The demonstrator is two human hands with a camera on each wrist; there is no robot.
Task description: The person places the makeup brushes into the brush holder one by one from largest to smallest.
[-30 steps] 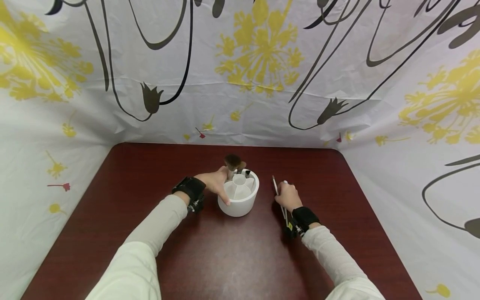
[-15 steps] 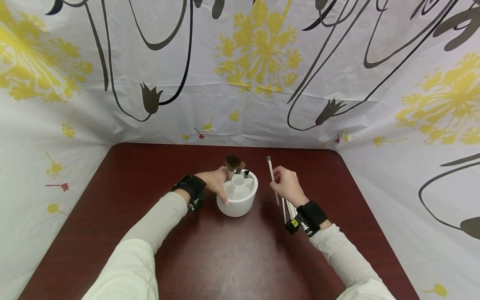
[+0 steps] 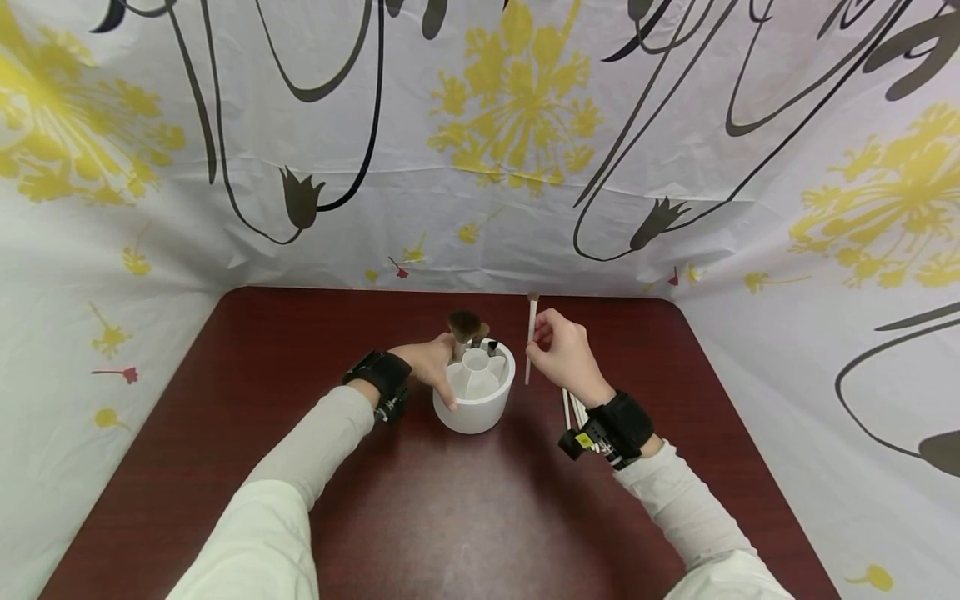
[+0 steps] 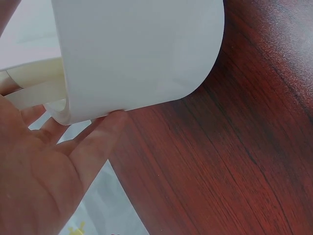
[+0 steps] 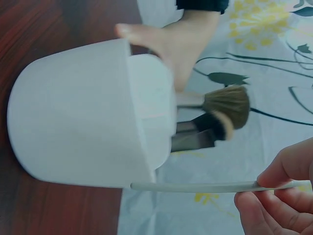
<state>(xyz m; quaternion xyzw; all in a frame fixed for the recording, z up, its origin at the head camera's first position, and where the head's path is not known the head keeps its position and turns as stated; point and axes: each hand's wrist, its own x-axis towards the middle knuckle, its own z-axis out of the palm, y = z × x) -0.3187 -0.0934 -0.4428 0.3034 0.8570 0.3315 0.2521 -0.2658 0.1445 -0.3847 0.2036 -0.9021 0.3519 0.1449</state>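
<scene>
Across a dark red-brown counter (image 3: 450, 517), wood-grained, far corners rounded, glare on the near part, I have a white divided cup (image 3: 471, 417) standing upright toward the far side, brushes (image 3: 465, 325) poking bristles-up from its back. White cloth (image 3: 480, 150) hangs behind and at both sides, creased: yellow flower bursts, dark curling stems, tulip-like buds, tiny red blooms. Left hand (image 3: 431, 365): grip clamped on the cup, thumb along the near wall. Right hand (image 3: 566, 354): grip pinching one slim pale-handled brush (image 3: 532, 321), bristles up, just right of the cup; I can't tell if the handle touches the rim. More slim handles (image 3: 576, 408) lie on the counter under the right wrist, partly hidden. Black wristbands (image 3: 384, 375), pale sleeves (image 3: 300, 467).
</scene>
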